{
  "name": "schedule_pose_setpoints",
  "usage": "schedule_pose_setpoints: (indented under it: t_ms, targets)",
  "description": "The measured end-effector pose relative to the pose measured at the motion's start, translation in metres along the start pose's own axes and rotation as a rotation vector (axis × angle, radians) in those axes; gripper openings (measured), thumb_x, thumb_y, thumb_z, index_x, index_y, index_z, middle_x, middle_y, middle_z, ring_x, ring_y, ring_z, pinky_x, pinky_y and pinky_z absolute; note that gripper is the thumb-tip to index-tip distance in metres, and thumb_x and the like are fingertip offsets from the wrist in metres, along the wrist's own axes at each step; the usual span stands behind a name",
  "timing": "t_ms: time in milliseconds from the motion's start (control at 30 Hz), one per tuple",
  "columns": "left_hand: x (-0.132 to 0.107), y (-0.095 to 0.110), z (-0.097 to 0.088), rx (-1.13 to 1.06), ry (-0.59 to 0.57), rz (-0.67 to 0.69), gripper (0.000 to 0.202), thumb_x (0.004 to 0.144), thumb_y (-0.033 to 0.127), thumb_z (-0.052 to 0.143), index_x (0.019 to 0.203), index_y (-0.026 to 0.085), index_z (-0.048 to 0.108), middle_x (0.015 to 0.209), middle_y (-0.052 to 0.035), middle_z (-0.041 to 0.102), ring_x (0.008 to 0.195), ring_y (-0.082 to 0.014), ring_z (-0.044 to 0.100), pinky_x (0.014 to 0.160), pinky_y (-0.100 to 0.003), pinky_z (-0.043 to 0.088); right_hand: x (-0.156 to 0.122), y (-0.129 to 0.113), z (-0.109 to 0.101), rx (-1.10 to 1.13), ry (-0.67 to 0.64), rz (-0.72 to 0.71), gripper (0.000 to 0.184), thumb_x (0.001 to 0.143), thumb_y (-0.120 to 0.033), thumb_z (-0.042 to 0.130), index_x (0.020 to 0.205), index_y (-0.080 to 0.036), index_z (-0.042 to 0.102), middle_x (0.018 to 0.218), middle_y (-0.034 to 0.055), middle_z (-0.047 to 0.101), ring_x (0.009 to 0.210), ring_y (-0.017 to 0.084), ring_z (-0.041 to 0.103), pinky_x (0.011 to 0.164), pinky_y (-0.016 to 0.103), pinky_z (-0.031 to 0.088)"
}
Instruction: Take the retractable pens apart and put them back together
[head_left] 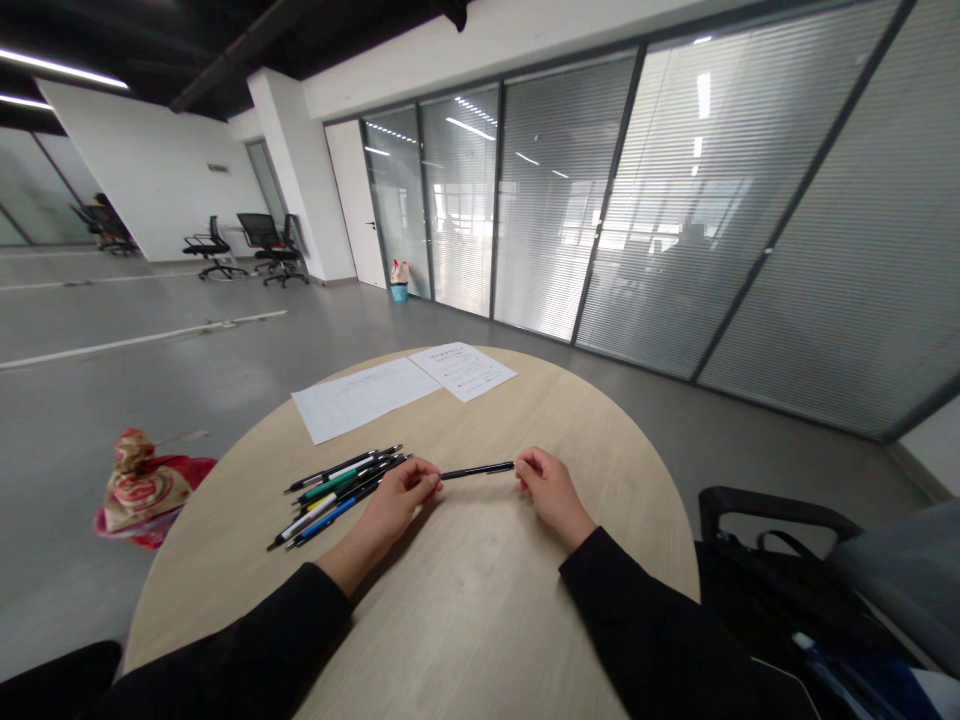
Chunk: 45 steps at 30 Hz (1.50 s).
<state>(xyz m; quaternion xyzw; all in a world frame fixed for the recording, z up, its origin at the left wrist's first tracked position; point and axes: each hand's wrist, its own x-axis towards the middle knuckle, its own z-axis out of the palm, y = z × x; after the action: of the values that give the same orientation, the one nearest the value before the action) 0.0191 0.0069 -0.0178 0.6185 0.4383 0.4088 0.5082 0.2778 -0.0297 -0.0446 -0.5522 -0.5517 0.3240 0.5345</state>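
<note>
A slim black pen [478,471] is held nearly level just over the round table, between my two hands. My left hand [397,500] pinches its left end between thumb and fingers. At the other end, the closed fingertips of my right hand [551,495] grip the tip. Left of my left hand lies a loose pile of pens [330,500], mostly black, with green, blue, white and yellow parts showing. My left hand and wrist hide part of that pile.
Two printed paper sheets [367,395] lie at the far side of the round wooden table [480,610]. A red and tan bag [142,490] is on the left. On the right stands a chair with an armrest [780,505], bearing dark items. Glass partitions line the back.
</note>
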Motion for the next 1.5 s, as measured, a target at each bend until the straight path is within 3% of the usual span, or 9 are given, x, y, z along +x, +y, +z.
schedule_pose_setpoints:
  t_ms: [1500]
  targets:
    - [-0.0012,0.0015,-0.001,0.046,-0.005,0.007,0.034,0.074,0.049,0.075,0.081,0.017,0.065,0.07,-0.0025,0.067,0.063,-0.0168,0.057,0.064,-0.028,0.041,-0.0012,-0.0034,-0.0025,-0.064,-0.022,-0.028,0.026,0.091,-0.041,0.052,0.073,-0.022,0.055,0.062,-0.0024,0.056,0.058,0.016,0.055,0.058,0.026,0.042]
